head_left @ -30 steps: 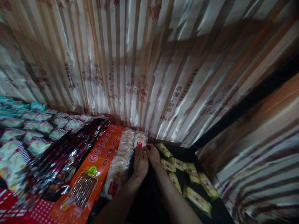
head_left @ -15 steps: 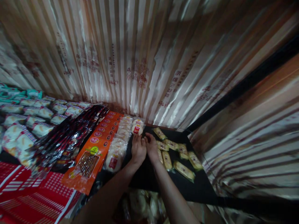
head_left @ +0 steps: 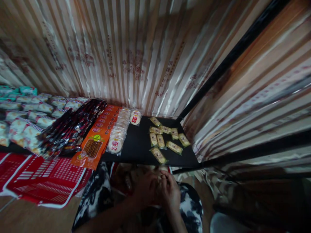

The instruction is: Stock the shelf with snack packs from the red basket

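Observation:
My left hand [head_left: 145,187] is low in the dark over a container of packets [head_left: 127,176] between the knees; shadow hides most of its fingers. Close beside it, my right hand [head_left: 171,191] has its fingers curled together around something pale that I cannot make out. On the black shelf [head_left: 136,144] above lie several yellow wrapped cakes [head_left: 174,147], scattered on the right. A round white wrapped cracker [head_left: 135,117] lies alone at the shelf's back edge, beside an overlapping row of similar round crackers [head_left: 115,144].
Left along the shelf are orange snack bags [head_left: 92,147], a pile of dark red-and-black packets [head_left: 73,129] and several rows of white packets [head_left: 41,121]. A red basket [head_left: 48,174] stands front left. Striped plastic-covered sheeting [head_left: 136,48] hangs behind, with a black post [head_left: 218,71] at right.
Both hands have moved from the shelf, near the lone round cracker, down to the container in front of me. The view has tilted down. Another yellow cake shows at the shelf's front.

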### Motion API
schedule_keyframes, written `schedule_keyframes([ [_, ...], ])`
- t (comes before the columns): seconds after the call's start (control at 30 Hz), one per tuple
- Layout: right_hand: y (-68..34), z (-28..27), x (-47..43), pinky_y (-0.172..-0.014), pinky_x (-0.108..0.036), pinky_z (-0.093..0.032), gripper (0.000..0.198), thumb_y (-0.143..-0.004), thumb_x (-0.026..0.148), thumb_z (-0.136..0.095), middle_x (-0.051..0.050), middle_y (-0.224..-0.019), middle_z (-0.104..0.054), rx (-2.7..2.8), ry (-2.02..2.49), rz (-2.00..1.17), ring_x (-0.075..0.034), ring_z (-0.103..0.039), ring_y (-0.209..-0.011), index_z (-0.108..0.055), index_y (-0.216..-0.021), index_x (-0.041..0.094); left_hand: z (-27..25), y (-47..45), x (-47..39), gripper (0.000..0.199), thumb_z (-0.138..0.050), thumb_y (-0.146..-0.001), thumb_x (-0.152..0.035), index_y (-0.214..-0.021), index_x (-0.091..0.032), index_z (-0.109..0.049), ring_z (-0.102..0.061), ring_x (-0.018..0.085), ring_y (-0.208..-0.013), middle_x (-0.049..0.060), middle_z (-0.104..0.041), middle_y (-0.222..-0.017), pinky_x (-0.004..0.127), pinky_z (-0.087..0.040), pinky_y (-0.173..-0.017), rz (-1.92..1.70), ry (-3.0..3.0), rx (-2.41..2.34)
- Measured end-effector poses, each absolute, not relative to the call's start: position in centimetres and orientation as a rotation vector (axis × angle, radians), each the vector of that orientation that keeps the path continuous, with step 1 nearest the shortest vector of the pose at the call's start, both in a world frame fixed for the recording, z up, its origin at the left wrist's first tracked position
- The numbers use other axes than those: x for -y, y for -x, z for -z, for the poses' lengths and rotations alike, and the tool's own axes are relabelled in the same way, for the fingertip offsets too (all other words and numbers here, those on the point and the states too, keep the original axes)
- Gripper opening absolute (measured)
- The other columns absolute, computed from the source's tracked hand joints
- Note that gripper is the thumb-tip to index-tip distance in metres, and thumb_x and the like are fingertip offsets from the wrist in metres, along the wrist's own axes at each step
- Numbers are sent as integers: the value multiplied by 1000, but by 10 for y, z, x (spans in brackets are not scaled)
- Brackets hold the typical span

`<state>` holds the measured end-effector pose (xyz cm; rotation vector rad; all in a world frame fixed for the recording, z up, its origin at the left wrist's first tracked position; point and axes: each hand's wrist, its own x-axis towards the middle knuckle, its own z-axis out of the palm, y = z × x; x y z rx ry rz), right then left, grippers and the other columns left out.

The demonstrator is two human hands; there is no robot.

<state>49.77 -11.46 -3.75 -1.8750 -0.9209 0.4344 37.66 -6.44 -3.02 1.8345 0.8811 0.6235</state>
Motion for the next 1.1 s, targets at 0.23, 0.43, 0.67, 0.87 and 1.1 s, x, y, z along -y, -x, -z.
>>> schedule_keyframes([
  [0.23,-522,81,146,-97,-41,-41,36,-68,34,-47,-12,-106,-67,914,2100,-522,-27,-59,-106,-67,-93,18,77,-398,98,33,-43,-82,-24,-112,-17,-56,-58,22,-99,10,-63,-109,32,-43,-86,-146,-1798,-1070],
  [0.43,-518,107,154,-100,-39,-41,42,-72,33,-40,-13,-111,-66,993,2110,-564,-24,-58,-110,-66,-99,15,94,-413,99,31,-35,-88,-27,-102,-12,-59,-59,21,-95,12,-64,-104,31,-42,-83,-31,-1802,-1168],
  [0.67,-509,102,163,-96,-39,-44,51,-69,48,-49,-14,-114,-65,877,1981,-681,-26,-59,-109,-64,-106,16,81,-394,96,23,-38,-87,-21,-89,-13,-59,-57,19,-87,8,-64,-93,29,-41,-78,-105,-1897,-1237],
  [0.87,-494,76,158,-82,-36,-51,62,-60,59,-63,-11,-99,-70,543,1855,-890,-27,-64,-95,-62,-107,18,53,-357,99,21,-40,-90,-21,-91,-19,-60,-56,15,-88,2,-62,-93,27,-42,-81,-258,-2057,-1127],
  [1.1,-454,49,142,-66,-33,-53,57,-59,57,-70,-7,-93,-71,318,1529,-1161,-25,-68,-81,-62,-103,21,45,-321,106,24,-41,-91,-19,-111,-20,-56,-59,18,-90,6,-63,-96,31,-50,-78,-653,-2551,-846],
])
